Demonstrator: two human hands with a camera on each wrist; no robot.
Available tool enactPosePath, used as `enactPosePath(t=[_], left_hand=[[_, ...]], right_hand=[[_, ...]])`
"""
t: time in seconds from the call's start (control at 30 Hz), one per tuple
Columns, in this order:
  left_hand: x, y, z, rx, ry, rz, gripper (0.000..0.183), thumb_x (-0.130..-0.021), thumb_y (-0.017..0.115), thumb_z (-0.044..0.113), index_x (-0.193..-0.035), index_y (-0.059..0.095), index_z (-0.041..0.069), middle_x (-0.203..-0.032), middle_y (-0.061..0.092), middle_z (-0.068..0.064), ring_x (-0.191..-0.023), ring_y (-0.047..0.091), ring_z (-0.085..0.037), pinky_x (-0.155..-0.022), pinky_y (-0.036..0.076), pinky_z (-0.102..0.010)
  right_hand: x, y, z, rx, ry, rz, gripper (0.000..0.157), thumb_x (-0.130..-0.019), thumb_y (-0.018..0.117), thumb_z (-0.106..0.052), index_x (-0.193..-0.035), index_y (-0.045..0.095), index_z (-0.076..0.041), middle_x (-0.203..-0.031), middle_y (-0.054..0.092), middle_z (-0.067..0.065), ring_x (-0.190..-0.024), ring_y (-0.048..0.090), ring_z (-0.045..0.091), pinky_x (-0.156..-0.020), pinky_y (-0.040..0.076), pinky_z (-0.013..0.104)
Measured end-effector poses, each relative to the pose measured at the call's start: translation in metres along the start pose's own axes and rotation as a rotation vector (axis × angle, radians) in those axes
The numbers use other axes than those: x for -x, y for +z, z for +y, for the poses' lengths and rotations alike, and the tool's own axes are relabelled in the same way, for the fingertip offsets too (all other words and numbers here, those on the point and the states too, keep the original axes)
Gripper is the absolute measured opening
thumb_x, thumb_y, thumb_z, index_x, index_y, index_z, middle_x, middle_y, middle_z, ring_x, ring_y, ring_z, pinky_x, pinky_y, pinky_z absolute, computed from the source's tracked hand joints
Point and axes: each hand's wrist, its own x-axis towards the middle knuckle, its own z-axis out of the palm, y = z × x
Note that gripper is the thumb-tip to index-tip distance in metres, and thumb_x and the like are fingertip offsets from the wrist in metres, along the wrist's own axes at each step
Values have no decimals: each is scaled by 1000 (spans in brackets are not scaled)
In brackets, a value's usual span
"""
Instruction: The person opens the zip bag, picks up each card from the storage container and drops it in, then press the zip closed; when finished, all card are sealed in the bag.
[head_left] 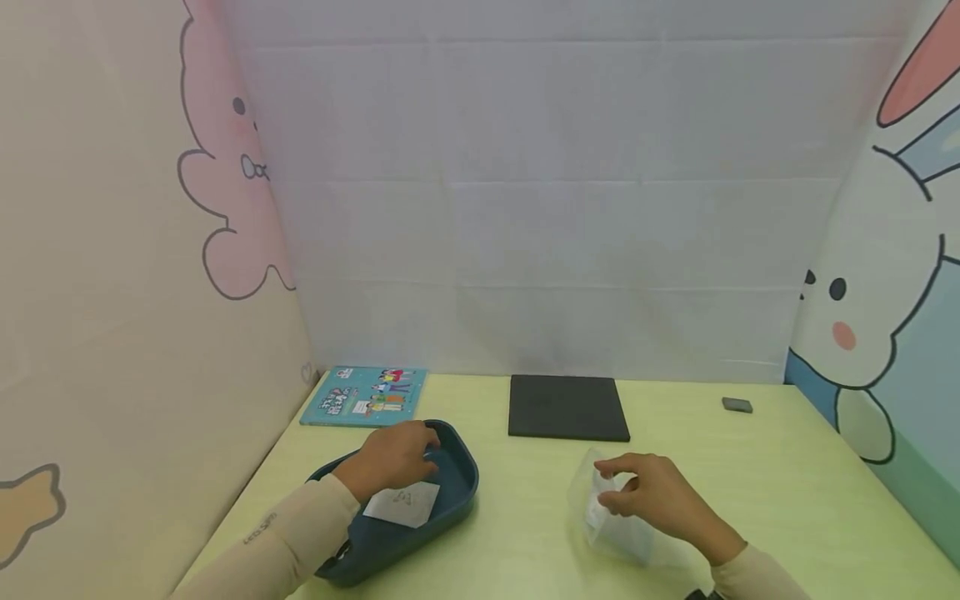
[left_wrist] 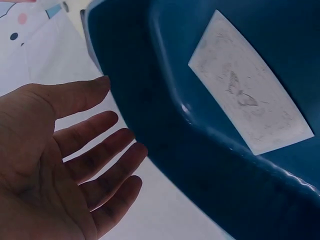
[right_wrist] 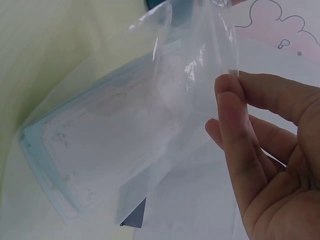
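In the head view my left hand [head_left: 397,457] hovers over a dark blue tray [head_left: 463,487] with rounded corners. Its fingers are relaxed, slightly bent and spread, with nothing between them, as the left wrist view also shows. Inside the tray lies a white card [left_wrist: 250,92] bearing a faint grey butterfly-like print. To the right, my right hand [head_left: 656,496] pinches the upper edge of a clear plastic bag [head_left: 626,540] between thumb and forefinger. Through the film, the right wrist view shows a stack of pale papers [right_wrist: 115,125] with light blue edges.
A blue illustrated book [head_left: 367,397] lies at the back left of the pale yellow table [head_left: 525,517]. Behind the hands is a flat black panel [head_left: 567,408]. Farther right sits a small grey block [head_left: 737,405]. Cloth walls with cartoon prints enclose the table.
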Motion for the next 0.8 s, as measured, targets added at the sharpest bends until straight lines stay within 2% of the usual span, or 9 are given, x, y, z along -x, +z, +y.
enactPosePath(t=[0.1,0.27,0.37,0.53,0.67,0.8], left_hand=[[-1,3,-4,-16,-25,-38,37,-86,80,25,-118,72,9,-111,69,-5,-100,66,-25,-80,54,-48],[2,12,-15,-83,-29,-158,45,-81,85,25,-121,70,12,-117,65,-6,-111,62,-29,-89,50,-54],[6,18,-21,-117,-31,-201,50,-75,90,23,-120,70,14,-114,63,-5,-105,62,-26,-87,51,-53],[12,24,-25,-127,-59,-228,60,-65,96,14,-118,68,14,-103,54,-4,-84,56,-21,-78,52,-48],[15,27,-24,-136,-63,-219,63,-61,97,9,-114,65,13,-101,52,-4,-82,56,-22,-77,53,-48],[14,31,-23,-183,-25,-193,63,-59,98,8,-111,62,11,-99,52,-7,-80,58,-25,-74,55,-48]], right_hand=[[0,0,1,-1,1,0,48,-86,80,-17,-127,66,5,-116,66,18,-71,69,14,-60,54,30],[1,0,2,-16,3,-4,48,-86,80,-17,-127,66,5,-115,66,17,-71,69,15,-61,55,30],[1,1,2,-25,3,-5,47,-86,80,-16,-127,66,5,-115,66,17,-72,70,15,-61,55,30],[1,1,4,-14,1,1,48,-86,80,-18,-127,66,4,-116,66,17,-72,69,15,-61,55,30],[1,2,5,-10,-6,1,48,-86,80,-18,-127,66,4,-116,66,17,-72,69,14,-61,55,30],[1,3,6,-6,-9,7,48,-86,80,-17,-126,66,4,-115,66,16,-71,69,14,-60,54,30]])
